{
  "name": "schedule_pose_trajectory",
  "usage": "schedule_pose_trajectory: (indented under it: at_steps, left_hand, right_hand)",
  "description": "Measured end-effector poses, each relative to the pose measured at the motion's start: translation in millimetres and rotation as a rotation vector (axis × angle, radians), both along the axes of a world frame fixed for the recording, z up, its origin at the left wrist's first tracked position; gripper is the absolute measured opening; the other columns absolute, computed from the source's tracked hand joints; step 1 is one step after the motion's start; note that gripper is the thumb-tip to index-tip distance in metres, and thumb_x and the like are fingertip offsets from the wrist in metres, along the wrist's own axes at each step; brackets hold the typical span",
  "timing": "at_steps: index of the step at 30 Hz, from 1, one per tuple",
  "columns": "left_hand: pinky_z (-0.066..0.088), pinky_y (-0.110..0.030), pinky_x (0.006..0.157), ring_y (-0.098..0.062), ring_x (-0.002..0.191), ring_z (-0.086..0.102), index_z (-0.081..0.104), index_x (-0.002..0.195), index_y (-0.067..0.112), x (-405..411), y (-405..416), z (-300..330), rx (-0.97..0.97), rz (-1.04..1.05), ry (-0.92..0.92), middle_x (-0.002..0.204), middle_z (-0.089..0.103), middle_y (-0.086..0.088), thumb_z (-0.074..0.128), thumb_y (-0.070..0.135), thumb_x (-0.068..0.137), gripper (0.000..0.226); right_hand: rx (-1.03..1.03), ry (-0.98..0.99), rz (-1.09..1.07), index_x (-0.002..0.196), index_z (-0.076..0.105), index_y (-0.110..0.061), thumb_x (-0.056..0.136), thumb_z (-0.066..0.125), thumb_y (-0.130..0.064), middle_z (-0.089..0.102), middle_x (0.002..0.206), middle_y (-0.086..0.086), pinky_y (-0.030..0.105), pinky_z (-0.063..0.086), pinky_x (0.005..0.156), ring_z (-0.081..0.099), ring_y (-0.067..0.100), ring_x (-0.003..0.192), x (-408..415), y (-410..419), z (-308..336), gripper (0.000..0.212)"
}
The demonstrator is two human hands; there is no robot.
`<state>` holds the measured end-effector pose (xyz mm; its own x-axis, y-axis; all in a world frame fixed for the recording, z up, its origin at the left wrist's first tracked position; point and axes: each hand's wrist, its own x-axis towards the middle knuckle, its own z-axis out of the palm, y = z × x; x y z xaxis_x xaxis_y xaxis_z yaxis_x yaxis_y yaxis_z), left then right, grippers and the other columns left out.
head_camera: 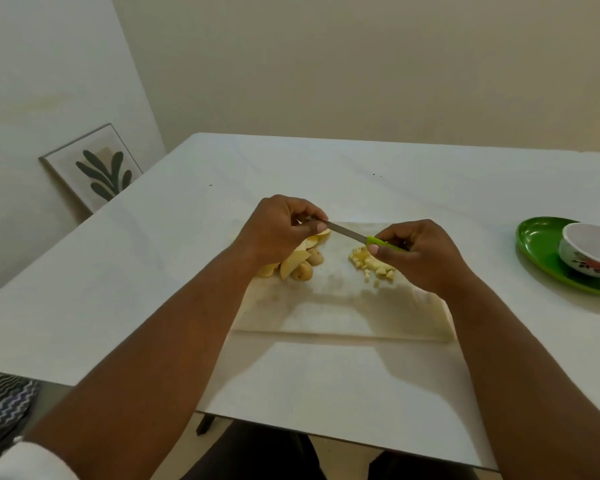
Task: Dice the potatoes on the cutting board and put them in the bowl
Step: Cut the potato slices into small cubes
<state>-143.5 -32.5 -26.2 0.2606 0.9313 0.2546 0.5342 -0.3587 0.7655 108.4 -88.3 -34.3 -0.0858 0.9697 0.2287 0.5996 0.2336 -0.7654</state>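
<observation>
A pale cutting board (340, 306) lies on the white table (153, 271). Potato slices and wedges (297, 263) are heaped at its left, partly under my left hand (278, 226). A small pile of diced potato (371, 265) sits at the board's right. My right hand (420, 252) grips the green handle of a small knife (347, 233), held above the board. My left hand's fingertips pinch the blade near its tip. The white flowered bowl (589, 251) stands at the far right, apart from both hands.
The bowl sits on a green plate (541, 251) near the table's right edge. A framed leaf picture (97, 171) leans against the wall on the left. A patterned cloth (0, 403) shows at the lower left, beyond the table's edge.
</observation>
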Motion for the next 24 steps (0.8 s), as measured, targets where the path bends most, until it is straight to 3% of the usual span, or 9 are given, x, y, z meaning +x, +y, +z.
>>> schedule_pose_trajectory:
  at_steps: [3, 5, 7, 9, 12, 14, 17, 21, 24]
  left_hand:
    - [0.049, -0.012, 0.072, -0.001, 0.077, 0.069, 0.080, 0.104, 0.029, 4.6, 2.8, -4.6, -0.023, -0.003, 0.048, 0.081, 0.076, 0.008, 0.081, 0.023, 0.088, 0.017]
    - [0.053, -0.017, 0.075, 0.001, 0.077, 0.070, 0.081, 0.103, 0.031, 9.5, 3.9, -5.1, -0.028, 0.012, 0.127, 0.079, 0.075, 0.013, 0.081, 0.031, 0.088, 0.016]
    - [0.056, -0.023, 0.076, 0.002, 0.072, 0.070, 0.082, 0.098, 0.032, 16.2, 4.1, -3.1, -0.036, 0.010, 0.200, 0.072, 0.074, 0.017, 0.079, 0.038, 0.089, 0.011]
    - [0.059, -0.026, 0.083, 0.001, 0.075, 0.071, 0.081, 0.107, 0.034, 22.2, 6.4, 0.4, -0.073, -0.037, 0.216, 0.073, 0.074, 0.018, 0.077, 0.034, 0.092, 0.016]
    - [0.057, -0.024, 0.085, -0.003, 0.077, 0.073, 0.070, 0.128, 0.039, 26.5, 13.8, 6.5, -0.148, -0.162, 0.231, 0.078, 0.076, 0.015, 0.083, 0.026, 0.087, 0.045]
    - [0.057, -0.024, 0.078, -0.001, 0.070, 0.072, 0.075, 0.115, 0.036, 30.2, 19.2, 9.5, -0.127, -0.153, 0.259, 0.073, 0.075, 0.014, 0.092, 0.031, 0.076, 0.043]
    - [0.055, -0.024, 0.067, 0.000, 0.064, 0.066, 0.079, 0.082, 0.029, 38.8, 24.8, 8.7, -0.099, -0.133, 0.289, 0.069, 0.073, 0.013, 0.094, 0.038, 0.071, 0.020]
    - [0.050, -0.019, 0.073, 0.003, 0.082, 0.066, 0.083, 0.096, 0.035, 50.3, 25.7, 3.6, -0.133, -0.239, 0.447, 0.085, 0.075, 0.021, 0.082, 0.039, 0.086, 0.011]
    - [0.042, -0.013, 0.059, 0.005, 0.065, 0.061, 0.080, 0.081, 0.031, 53.8, 30.3, 3.0, -0.054, -0.140, 0.465, 0.066, 0.068, 0.022, 0.089, 0.037, 0.077, 0.012]
  right_hand:
    - [-0.035, 0.023, -0.029, 0.078, 0.078, -0.026, 0.085, 0.078, -0.032, 0.067, 0.063, 0.003, 0.022, 0.041, 0.057, 0.052, 0.013, 0.053, 20.5, 2.5, 0.8, 0.010]
    - [-0.056, 0.038, -0.068, 0.077, 0.078, -0.026, 0.086, 0.077, -0.033, 0.068, 0.069, 0.007, 0.027, 0.042, 0.060, 0.054, 0.016, 0.058, 31.0, 5.1, -1.4, 0.011]
    - [-0.082, 0.048, -0.099, 0.078, 0.077, -0.024, 0.086, 0.076, -0.031, 0.068, 0.069, 0.006, 0.024, 0.042, 0.059, 0.053, 0.009, 0.058, 35.7, 7.8, -5.3, 0.011]
    - [-0.097, 0.053, -0.120, 0.078, 0.077, -0.022, 0.087, 0.076, -0.030, 0.069, 0.070, 0.005, 0.015, 0.041, 0.055, 0.053, 0.005, 0.056, 34.8, 10.1, -8.9, 0.012]
    - [-0.100, 0.085, -0.130, 0.080, 0.077, -0.019, 0.087, 0.076, -0.029, 0.068, 0.066, 0.000, 0.010, 0.038, 0.049, 0.052, 0.003, 0.053, 30.4, 12.4, -12.2, 0.013]
    - [-0.091, 0.115, -0.140, 0.079, 0.077, -0.019, 0.087, 0.076, -0.029, 0.066, 0.062, -0.003, 0.011, 0.038, 0.049, 0.053, 0.006, 0.054, 30.2, 14.6, -14.5, 0.013]
    - [-0.090, 0.180, -0.159, 0.077, 0.077, -0.020, 0.086, 0.077, -0.029, 0.067, 0.064, 0.000, 0.013, 0.040, 0.050, 0.056, 0.009, 0.058, 31.1, 17.5, -17.0, 0.013]
    - [-0.107, 0.169, -0.175, 0.077, 0.077, -0.023, 0.086, 0.077, -0.033, 0.068, 0.067, 0.003, 0.013, 0.040, 0.049, 0.055, 0.009, 0.057, 28.8, 19.3, -18.2, 0.013]
    - [-0.114, 0.171, -0.176, 0.077, 0.077, -0.024, 0.085, 0.077, -0.034, 0.069, 0.069, 0.006, 0.014, 0.039, 0.048, 0.054, 0.009, 0.056, 28.6, 19.2, -17.5, 0.013]
